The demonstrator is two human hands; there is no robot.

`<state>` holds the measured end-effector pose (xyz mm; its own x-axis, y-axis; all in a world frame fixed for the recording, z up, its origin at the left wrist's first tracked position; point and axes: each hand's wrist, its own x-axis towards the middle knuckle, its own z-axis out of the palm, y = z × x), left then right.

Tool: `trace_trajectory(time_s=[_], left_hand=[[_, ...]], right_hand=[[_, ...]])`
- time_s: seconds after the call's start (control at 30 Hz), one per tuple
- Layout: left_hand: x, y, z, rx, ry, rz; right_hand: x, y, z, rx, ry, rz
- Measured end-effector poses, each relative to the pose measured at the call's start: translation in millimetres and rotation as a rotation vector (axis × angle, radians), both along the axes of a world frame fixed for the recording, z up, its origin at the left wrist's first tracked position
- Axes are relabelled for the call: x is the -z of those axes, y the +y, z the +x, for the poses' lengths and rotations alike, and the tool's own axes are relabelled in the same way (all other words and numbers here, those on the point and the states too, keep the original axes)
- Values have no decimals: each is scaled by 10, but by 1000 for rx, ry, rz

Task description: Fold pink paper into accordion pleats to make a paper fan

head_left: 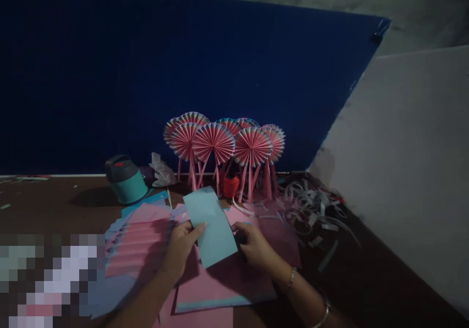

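A light blue rectangular sheet of paper [214,235] is held tilted above the table, in front of me. My left hand [181,245] grips its left edge, thumb on top and fingers behind. At the right edge, my right hand [252,242] has its fingers curled against the paper; its fingertips are partly hidden. Beneath the hands lies a large pink sheet with a blue border [227,281]. To the left rests a pleated pink sheet with blue edges [142,245], on other pink and blue papers.
Several pink pleated paper fans [213,143] on sticks stand by the blue board [220,64]. A red spool [230,186] sits among them. A teal container with a dark lid [126,180] is left; paper strips [315,203] heap at right. The lower left is pixelated.
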<state>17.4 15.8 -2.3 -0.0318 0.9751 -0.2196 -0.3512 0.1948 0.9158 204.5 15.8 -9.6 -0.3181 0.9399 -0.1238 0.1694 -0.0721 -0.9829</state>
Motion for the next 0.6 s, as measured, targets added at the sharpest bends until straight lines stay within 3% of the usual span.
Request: trace_trajectory(time_s=[0.17,0.6], left_hand=[[-27,-25,33,30,7,-13],[12,-42,56,66,35,-24]], right_hand=[[17,-8,8,5,-29,88],[52,19,26,24,-26,86]])
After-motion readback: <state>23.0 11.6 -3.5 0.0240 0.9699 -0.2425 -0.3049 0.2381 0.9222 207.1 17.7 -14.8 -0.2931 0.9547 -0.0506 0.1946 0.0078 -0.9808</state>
